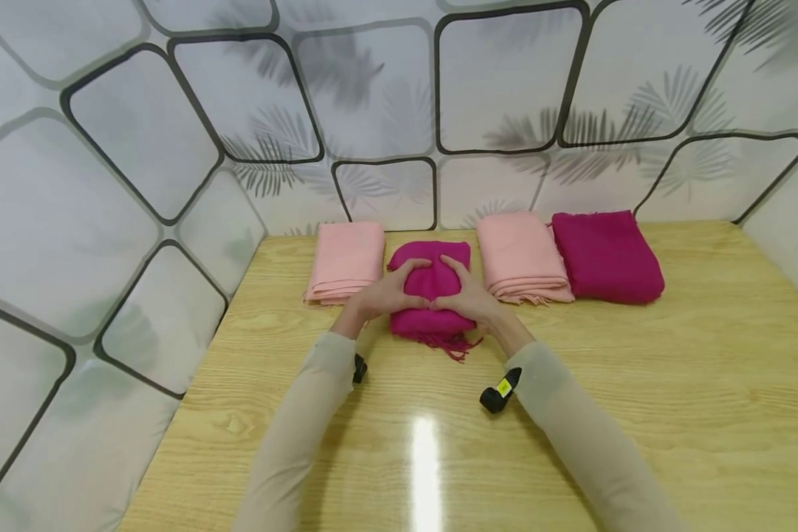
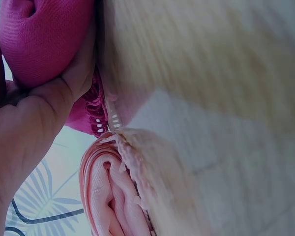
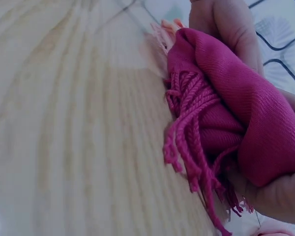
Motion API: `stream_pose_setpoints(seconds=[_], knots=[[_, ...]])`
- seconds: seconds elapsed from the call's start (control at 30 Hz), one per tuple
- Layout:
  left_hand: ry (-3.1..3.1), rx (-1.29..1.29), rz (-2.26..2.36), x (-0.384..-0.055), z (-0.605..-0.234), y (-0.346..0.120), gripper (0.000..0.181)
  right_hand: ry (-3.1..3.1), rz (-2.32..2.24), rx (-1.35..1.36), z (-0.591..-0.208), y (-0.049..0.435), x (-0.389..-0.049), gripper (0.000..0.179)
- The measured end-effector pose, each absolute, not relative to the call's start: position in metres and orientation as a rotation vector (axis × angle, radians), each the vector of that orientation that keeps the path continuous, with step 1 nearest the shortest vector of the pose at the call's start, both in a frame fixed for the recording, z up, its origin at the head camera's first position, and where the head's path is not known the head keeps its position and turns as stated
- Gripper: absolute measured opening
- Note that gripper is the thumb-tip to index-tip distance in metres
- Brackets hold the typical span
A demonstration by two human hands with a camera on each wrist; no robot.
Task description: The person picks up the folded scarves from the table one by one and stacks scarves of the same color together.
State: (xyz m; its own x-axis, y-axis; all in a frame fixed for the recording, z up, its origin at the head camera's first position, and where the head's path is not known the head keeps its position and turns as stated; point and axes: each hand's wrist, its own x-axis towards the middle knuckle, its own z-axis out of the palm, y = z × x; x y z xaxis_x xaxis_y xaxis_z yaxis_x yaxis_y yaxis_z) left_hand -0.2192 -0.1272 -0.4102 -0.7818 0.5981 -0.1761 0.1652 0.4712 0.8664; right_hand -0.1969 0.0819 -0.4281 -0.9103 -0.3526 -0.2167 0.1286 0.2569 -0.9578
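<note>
A magenta scarf (image 1: pixel 432 322), folded into a bundle, lies on the table between both hands. Its twisted fringe (image 3: pixel 187 123) hangs from the near end onto the wood. From one side the left hand (image 1: pixel 387 294) grips the bundle, fingers over the far part and thumb at the near part. Opposite it, the right hand (image 1: pixel 471 297) holds the other side the same way, and the two thumbs meet near the middle. In the left wrist view the cloth (image 2: pixel 49 42) bulges between thumb and fingers. Part of the right hand is hidden behind the scarf in the right wrist view.
A folded pink scarf (image 1: pixel 349 255) lies left of the hands. To the right sit another pink scarf (image 1: pixel 522 255) and a folded magenta one (image 1: pixel 605 258), side by side. Patterned cloth (image 1: pixel 386 89) stands behind the wooden table (image 1: pixel 705 384) and along its left side.
</note>
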Motion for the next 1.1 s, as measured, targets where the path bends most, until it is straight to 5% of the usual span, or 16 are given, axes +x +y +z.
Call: stream_pose_setpoints(seconds=[1.1], knots=[[2.229, 0.773, 1.029, -0.157, -0.4, -0.141, 0.083, 2.176, -1.59, -0.337, -0.427, 0.087, -0.128, 0.096]])
